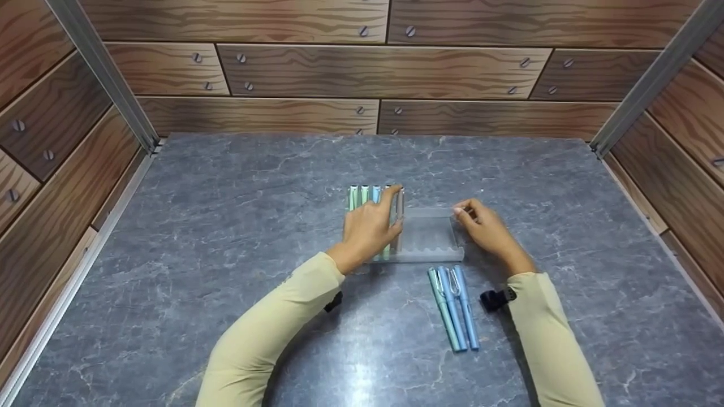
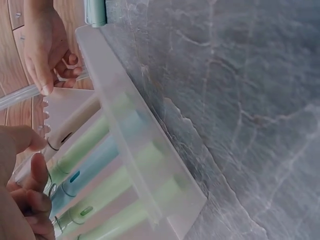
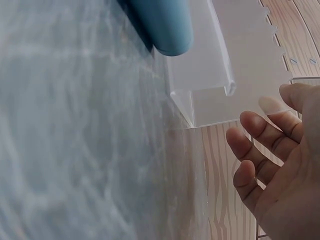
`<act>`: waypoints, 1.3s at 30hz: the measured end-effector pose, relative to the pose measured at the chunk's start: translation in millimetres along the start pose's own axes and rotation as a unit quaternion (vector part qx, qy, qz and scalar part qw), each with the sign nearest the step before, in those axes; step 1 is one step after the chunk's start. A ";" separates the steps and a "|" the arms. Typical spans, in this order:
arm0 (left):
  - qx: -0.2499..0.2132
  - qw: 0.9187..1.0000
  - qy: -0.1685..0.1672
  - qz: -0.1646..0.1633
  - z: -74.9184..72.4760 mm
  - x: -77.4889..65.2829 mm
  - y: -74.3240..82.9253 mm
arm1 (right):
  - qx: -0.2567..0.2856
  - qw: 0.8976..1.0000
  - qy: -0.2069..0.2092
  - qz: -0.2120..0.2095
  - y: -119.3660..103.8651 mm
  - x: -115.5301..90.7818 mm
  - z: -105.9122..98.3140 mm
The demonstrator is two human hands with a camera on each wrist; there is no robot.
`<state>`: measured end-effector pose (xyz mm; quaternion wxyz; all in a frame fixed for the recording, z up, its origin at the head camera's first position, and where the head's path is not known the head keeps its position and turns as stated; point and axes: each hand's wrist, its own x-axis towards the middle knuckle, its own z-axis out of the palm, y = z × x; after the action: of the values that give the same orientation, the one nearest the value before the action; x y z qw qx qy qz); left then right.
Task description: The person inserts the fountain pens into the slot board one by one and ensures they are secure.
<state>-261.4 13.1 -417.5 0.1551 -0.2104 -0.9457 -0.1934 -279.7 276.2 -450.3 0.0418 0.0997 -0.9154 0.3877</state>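
Observation:
A clear plastic pen stand [image 1: 430, 230] with a notched edge lies on the table, several pens in its left slots. The left hand [image 1: 370, 226] is over these pens, its thumb and a finger about the cap end of a brown pen [image 2: 75, 122], the rightmost one in the stand. To its left lie green pens [image 1: 353, 196] and a blue pen [image 2: 90, 172], partly hidden by the hand. At the stand's far right corner, the right hand [image 1: 483, 226] pinches the clear edge between thumb and index finger; its other fingers [image 3: 250, 142] are loosely bent.
In front of the stand lie a loose green pen [image 1: 444, 311] and two blue pens [image 1: 466, 311], side by side, clips upward. The grey marbled table [image 1: 226, 186] is bordered by wood-patterned panels [image 1: 317, 70] at the back and sides, with metal posts at the corners.

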 end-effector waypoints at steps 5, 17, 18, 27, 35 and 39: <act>0.006 1.000 0.000 0.002 0.2 0.5 -0.1 | -0.001 1.000 -0.004 0.001 -0.9 0.8 0.4; 0.020 1.000 0.000 0.001 0.7 0.2 1.4 | -0.001 1.000 -0.007 0.008 -0.4 0.3 0.2; 0.021 1.000 0.000 0.000 0.8 0.1 1.4 | 0.000 1.000 -0.008 0.007 -0.4 0.3 0.1; 0.022 1.000 0.005 -0.003 1.1 1.1 1.8 | 0.002 1.000 -0.004 0.001 -0.5 0.6 0.8; 0.005 1.000 0.004 -0.010 0.6 0.5 2.5 | 0.002 1.000 0.000 -0.001 -0.3 -0.2 0.9; 0.001 1.000 0.001 -0.011 0.0 -0.4 3.5 | 0.005 1.000 0.005 -0.001 -0.2 -0.1 0.7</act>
<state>-259.5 15.9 -416.6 0.1545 -0.2000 -0.9479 -0.1942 -279.6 275.5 -450.7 0.0464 0.0987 -0.9131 0.3928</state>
